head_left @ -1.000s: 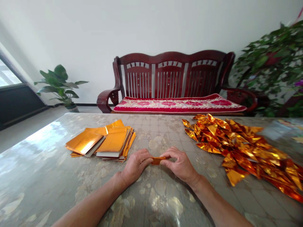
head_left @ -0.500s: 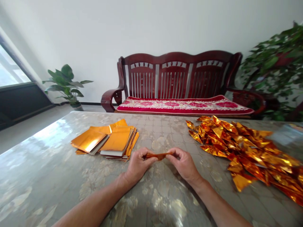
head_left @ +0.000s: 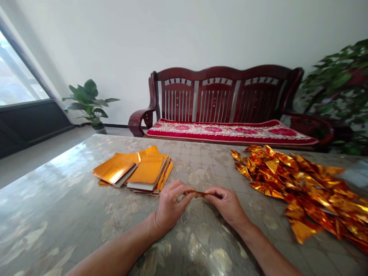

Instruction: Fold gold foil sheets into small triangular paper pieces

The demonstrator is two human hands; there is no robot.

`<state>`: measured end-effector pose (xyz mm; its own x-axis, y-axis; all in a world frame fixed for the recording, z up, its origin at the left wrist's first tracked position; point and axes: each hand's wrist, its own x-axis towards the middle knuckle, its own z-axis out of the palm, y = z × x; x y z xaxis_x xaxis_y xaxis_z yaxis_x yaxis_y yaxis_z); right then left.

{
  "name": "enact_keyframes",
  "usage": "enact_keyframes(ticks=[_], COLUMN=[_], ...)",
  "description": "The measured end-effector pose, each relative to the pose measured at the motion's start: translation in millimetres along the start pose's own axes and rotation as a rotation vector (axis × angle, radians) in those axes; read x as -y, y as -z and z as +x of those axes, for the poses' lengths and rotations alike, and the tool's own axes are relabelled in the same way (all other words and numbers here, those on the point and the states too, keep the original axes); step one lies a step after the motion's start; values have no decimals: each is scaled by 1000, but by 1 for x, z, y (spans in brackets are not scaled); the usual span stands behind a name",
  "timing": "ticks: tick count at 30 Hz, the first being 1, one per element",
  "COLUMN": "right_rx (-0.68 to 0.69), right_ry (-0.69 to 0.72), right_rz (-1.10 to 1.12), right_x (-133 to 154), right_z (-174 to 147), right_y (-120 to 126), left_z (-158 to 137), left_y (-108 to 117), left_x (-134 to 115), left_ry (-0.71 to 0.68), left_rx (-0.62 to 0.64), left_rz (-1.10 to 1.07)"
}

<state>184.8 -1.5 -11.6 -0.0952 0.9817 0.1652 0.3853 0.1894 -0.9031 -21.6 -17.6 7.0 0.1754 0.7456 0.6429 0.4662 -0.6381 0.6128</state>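
Between my two hands, low over the table, is a narrow folded piece of gold foil paper (head_left: 199,193). My left hand (head_left: 173,201) pinches its left end between thumb and fingers. At the other end, my right hand (head_left: 225,203) pinches it the same way. Most of the foil paper is hidden by the fingers, so its exact folds cannot be made out. Left of my left hand lies a loose stack of flat gold foil sheets (head_left: 146,168). To the right is a heap of folded, pointed gold foil pieces (head_left: 287,172).
The table (head_left: 115,230) has a patterned, shiny cover. Beyond it stands a dark red wooden bench (head_left: 178,101) with a red floral seat mat (head_left: 224,130). Potted plants are at left (head_left: 92,101) and right. A clear plastic bag (head_left: 356,172) lies at the right edge.
My fingers have shifted closer along the foil paper, and less of it shows between them. The whole view has swung slightly to the left.
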Motion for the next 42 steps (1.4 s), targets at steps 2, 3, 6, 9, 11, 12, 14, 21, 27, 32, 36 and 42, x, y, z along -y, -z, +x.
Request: enact_keyframes(ticks=[2, 3, 6, 9, 11, 12, 14, 21, 27, 32, 36, 42], right_rx=[0, -2, 12, 46, 44, 35, 10, -97, -104, -119, -107, -54], right_ry=[11, 26, 145, 331, 429, 468, 531, 630, 662, 658, 648, 589], right_rz=[-10, -22, -71, -114, -152, -175, -217, -289, -357, -375, -372, -319], right_x=[-1, -1, 1, 6, 10, 12, 15, 19, 18, 18, 17, 15], right_z=[0, -1, -3, -5, -6, -7, -8, -12, -14, -13, -12, -11], right_y=[0, 0, 2, 3, 4, 4, 4, 3, 2, 3, 4, 2], left_z=[1, 1, 1, 1, 1, 1, 0, -1, 2, 2, 0, 2], left_y=[1, 1, 1, -1, -2, -3, -5, -7, -4, -5, -5, 0], left_x=[0, 0, 0, 0, -1, -1, -2, -6, -17, -13, -6, -1], left_ry=[-22, -28, -27, 1, 33, 48, 69, 54, 131, 158, 159, 126], left_rx=[-1, -5, -17, -3, 25, 39, 56, -12, -22, -12, 16, 74], left_rz=[20, 22, -11, -69, -96, -106, -118, -122, -155, -153, -125, -49])
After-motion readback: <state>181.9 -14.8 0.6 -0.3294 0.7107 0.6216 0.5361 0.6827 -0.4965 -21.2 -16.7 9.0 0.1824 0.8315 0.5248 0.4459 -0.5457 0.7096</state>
